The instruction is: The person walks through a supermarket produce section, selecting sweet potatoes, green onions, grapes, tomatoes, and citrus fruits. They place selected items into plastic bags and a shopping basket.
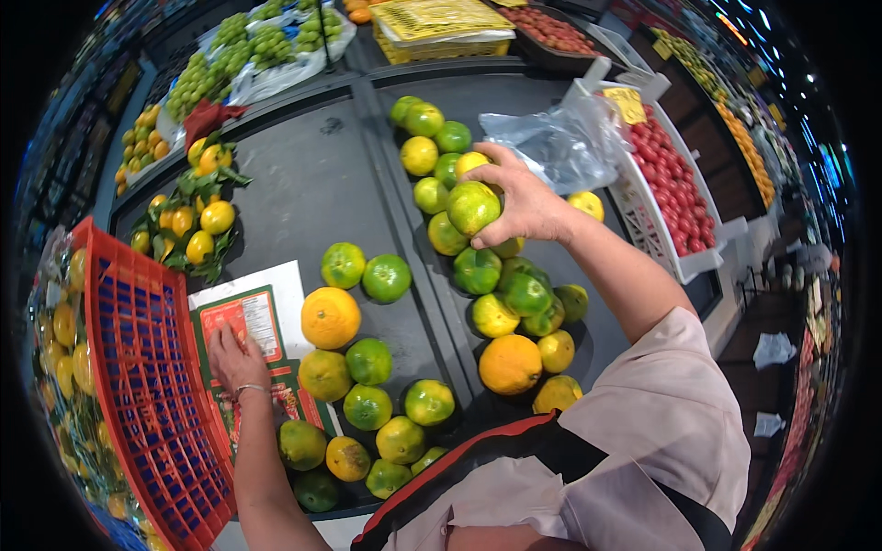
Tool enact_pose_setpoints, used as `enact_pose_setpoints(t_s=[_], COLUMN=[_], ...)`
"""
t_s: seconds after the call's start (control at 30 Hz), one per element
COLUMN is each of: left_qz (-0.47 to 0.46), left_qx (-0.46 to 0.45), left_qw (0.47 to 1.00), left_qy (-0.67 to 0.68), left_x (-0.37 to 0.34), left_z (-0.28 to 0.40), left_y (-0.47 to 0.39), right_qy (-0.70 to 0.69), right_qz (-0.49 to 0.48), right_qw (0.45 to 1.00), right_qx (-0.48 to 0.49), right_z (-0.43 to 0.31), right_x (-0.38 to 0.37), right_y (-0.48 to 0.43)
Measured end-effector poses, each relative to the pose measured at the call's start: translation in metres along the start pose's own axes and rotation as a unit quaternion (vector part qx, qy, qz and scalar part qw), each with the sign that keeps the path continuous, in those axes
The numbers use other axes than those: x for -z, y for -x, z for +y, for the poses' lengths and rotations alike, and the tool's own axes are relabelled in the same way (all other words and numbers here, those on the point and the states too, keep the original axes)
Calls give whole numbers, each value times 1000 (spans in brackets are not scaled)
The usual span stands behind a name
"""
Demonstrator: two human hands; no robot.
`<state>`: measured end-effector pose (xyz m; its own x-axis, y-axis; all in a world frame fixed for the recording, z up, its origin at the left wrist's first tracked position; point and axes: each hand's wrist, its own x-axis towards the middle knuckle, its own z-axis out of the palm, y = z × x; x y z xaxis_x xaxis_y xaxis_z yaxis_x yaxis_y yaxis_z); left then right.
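A green-yellow mandarin [474, 209] is gripped in my right hand [527, 200], above a loose group of green and yellow citrus on the right half of the grey display surface. My left hand [238, 358] holds nothing and rests on a flat piece of printed cardboard [293, 296], which bears writing. Close by on its right lie an orange [331, 317] and several green mandarins [368, 406]. In the right group, another orange [510, 364] lies near my body, and green mandarins [477, 270] sit just below my right hand.
A red plastic basket [151, 386] stands tilted at the left. Leafy yellow citrus [200, 231] lie beyond it. Clear plastic bags [558, 144] sit beside a white crate [696, 186] of red fruit. Green grapes [227, 55] and a yellow crate [441, 21] are at the back.
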<state>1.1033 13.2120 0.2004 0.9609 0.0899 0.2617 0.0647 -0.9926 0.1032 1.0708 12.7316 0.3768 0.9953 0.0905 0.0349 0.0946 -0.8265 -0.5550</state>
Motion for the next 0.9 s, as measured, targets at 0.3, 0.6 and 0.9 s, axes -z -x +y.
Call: enact_pose_setpoints(t_s=[0.3,0.6,0.9], left_qz=[-13,-22,-6], left_qx=[6,-4,-2], left_qw=[999,999,999], left_qy=[-47,-48,-45], left_x=[2,0,0], left_z=[4,1,2], left_y=[2,1,1], right_qy=[-124,-54,-107], right_qz=[102,208,206], right_qw=[970,962,940], right_qx=[-185,-171,-251], right_z=[63,132,157], right_x=[-19,-12,-48], right_y=[109,123,74])
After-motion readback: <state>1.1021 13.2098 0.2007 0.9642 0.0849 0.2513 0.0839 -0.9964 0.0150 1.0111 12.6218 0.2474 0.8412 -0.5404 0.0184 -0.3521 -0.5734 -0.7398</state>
